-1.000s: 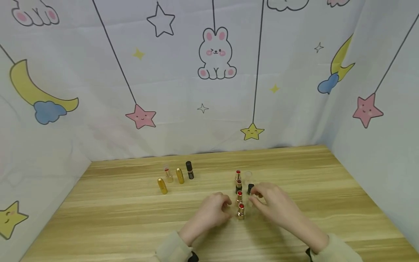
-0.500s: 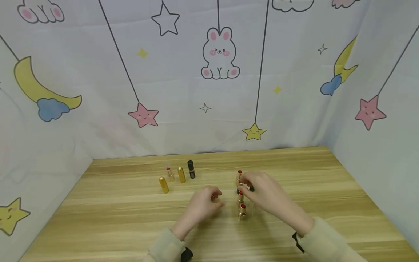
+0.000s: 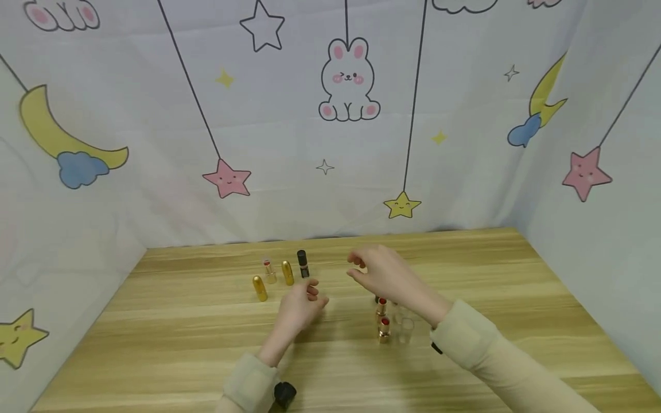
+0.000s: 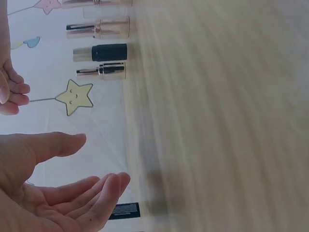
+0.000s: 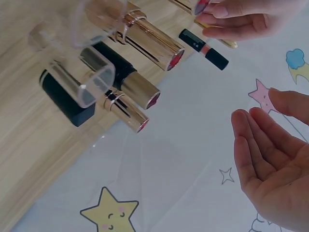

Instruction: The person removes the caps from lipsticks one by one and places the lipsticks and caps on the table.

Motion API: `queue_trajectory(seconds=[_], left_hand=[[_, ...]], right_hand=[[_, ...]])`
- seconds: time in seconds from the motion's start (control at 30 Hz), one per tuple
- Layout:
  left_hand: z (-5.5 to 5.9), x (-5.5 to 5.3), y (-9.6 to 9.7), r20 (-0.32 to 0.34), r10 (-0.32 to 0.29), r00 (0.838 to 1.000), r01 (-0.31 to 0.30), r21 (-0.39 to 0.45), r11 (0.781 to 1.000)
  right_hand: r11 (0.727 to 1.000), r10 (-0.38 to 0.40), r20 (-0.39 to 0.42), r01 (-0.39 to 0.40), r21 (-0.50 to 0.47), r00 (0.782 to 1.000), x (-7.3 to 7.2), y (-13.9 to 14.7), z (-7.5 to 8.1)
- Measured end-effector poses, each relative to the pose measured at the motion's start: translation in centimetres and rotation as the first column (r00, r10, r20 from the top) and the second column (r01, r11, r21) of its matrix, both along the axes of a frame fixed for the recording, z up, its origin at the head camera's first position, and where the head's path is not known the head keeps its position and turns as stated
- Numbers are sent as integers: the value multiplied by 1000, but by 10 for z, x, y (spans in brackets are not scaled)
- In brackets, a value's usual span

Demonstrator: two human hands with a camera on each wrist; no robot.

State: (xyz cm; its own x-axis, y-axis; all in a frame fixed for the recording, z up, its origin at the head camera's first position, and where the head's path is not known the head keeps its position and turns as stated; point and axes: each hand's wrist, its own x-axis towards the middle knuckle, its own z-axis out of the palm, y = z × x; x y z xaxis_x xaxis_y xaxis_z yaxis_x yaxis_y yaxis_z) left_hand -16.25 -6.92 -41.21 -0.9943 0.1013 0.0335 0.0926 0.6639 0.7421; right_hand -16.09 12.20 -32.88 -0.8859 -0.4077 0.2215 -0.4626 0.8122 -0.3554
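Note:
My left hand [image 3: 298, 308] is just in front of a black capped lipstick tube [image 3: 303, 265], fingers loosely bent and holding nothing. The same tube [image 4: 126, 211] shows past its fingertips in the left wrist view. My right hand [image 3: 389, 279] hovers over the table behind the row of uncapped lipsticks, its fingers loosely bent around nothing. Two gold lipsticks with red tips, a front one [image 3: 384, 330] and one behind it [image 3: 381, 308], stand upright; the hand and forearm hide the rest of the row. In the right wrist view a black-based lipstick [image 5: 123, 72] stands among them.
Clear caps [image 3: 406, 331] and a black cap [image 5: 67, 99] stand right of the row. At the back left are two gold bullet-shaped tubes, one in front [image 3: 260, 288] and one behind [image 3: 287, 273], plus a clear-capped lipstick [image 3: 269, 272]. A printed curtain [image 3: 289, 212] borders the wooden table [image 3: 170, 344].
Both hands have moved left and away from the person. The right hand has left the caps and passed over the lipstick row; the left hand has come close to the black tube.

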Motion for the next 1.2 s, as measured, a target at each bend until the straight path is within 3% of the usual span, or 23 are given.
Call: queue_trajectory(seconds=[0.13, 0.43, 0.9, 1.2], left_hand=[[-3, -5, -6, 7, 46, 999, -46, 15, 999], [-3, -14, -15, 19, 91, 996, -91, -12, 996], [-5, -22, -16, -41, 69, 997, -70, -13, 997], [-6, -23, -19, -41, 79, 996, -79, -8, 997]], right_hand=[[999, 37, 8, -38, 34, 999, -11, -10, 3], [989, 100, 33, -103, 101, 994, -37, -39, 2], [958, 183, 100, -201, 206, 978, -76, -69, 0], [928, 233, 155, -268, 261, 960, -90, -84, -11]])
